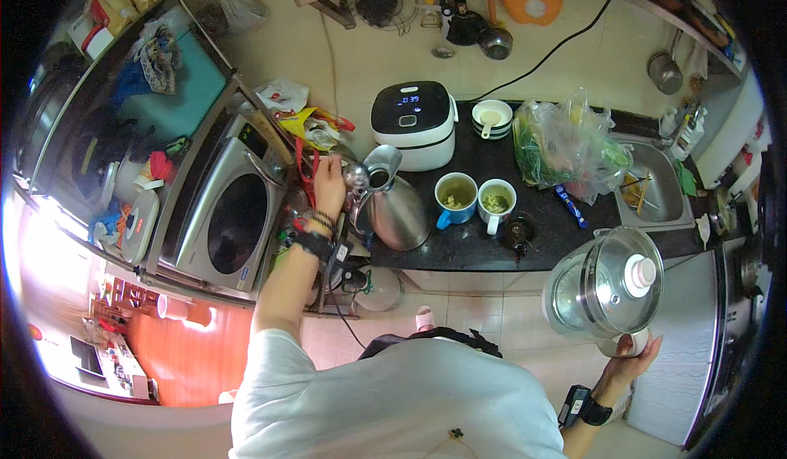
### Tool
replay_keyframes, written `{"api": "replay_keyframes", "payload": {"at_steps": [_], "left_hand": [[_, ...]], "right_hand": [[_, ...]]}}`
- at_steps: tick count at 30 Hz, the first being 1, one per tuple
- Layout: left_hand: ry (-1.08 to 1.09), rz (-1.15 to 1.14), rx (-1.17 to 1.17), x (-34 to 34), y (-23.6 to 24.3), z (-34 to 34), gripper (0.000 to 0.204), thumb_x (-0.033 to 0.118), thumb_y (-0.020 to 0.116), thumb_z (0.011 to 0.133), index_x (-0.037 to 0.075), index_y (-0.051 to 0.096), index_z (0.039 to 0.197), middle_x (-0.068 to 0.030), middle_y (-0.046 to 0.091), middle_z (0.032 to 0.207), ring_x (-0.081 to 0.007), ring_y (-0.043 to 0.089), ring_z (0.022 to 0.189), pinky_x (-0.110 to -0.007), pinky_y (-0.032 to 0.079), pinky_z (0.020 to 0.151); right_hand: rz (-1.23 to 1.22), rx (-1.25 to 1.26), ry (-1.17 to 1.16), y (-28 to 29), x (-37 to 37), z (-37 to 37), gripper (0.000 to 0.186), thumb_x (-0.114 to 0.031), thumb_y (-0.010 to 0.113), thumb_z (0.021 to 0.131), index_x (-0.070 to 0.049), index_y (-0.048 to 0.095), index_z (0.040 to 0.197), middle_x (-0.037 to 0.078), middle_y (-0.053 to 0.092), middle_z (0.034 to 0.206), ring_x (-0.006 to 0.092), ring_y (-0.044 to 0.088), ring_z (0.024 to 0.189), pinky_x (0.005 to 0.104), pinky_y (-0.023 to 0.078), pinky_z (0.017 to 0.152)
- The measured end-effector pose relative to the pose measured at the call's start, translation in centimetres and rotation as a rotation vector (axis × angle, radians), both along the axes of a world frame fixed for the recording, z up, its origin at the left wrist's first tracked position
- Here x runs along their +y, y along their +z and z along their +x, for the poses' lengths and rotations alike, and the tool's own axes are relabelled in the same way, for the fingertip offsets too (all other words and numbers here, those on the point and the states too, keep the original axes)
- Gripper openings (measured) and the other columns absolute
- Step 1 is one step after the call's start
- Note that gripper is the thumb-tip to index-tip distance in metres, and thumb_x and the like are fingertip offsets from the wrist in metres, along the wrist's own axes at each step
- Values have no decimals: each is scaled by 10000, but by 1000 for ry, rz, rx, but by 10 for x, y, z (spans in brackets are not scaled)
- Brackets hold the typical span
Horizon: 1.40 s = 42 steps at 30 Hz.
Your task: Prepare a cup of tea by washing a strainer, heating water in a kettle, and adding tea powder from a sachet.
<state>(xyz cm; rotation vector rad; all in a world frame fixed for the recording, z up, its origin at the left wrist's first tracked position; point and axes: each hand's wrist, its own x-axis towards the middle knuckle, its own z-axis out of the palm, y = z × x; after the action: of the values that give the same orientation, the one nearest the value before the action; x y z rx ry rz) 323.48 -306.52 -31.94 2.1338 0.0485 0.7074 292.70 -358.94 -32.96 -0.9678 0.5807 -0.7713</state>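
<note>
My right hand (636, 362) is closed round the white handle of a clear glass kettle (566, 291). The kettle is held in front of the counter at the right; its glass lid with a white knob (639, 275) is on. My left hand (329, 187) grips a small shiny metal lid (355, 177), partly covered by the fingers. Right beside it stands a steel thermos jug (398, 217), its mouth uncovered. On the counter between my hands are a blue mug (456, 200) and a white mug (496, 203), both with greenish liquid and pale bits in them.
Behind the jug stands a white rice cooker (414, 127) with a black top. Stacked bowls (492, 120), a plastic bag of greens (566, 143) and a blue packet (571, 206) lie farther right, before the sink (656, 184). A washing machine-like appliance (234, 213) is at the left.
</note>
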Motion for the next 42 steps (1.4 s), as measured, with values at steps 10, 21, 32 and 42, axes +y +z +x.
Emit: {"api": "replay_keyframes", "payload": {"at_steps": [10,21,32,42], "left_hand": [[89,868,138,-56,54,46,239,237,421,818,54,543,911,-165,581,870,-330,560,822,-450,432,697],[142,971,193,-67,44,35,241,233,394,844,85,446,1027,-148,533,983,-345,511,911,-554,342,761],[119,381,324,-36,51,45,622,551,267,829,27,532,1036,-227,529,1019,-332,502,980,-427,353,866],[-612,-892,791,1,-6,-56,849,729,105,755,4,543,705,-65,514,598,-158,467,548,-242,366,565]], "right_hand": [[29,3,19,-16,4,4,440,-458,339,872,-79,510,729,3,495,660,82,435,589,208,335,527],[14,97,11,-18,35,22,412,-457,333,859,-108,467,684,-22,438,539,63,346,424,180,228,368],[-50,60,293,-24,73,39,481,-451,308,869,-46,498,693,8,419,537,84,357,427,199,246,407],[-45,217,483,-34,158,85,448,-479,332,865,-88,469,696,1,416,499,84,371,405,208,250,376]]}}
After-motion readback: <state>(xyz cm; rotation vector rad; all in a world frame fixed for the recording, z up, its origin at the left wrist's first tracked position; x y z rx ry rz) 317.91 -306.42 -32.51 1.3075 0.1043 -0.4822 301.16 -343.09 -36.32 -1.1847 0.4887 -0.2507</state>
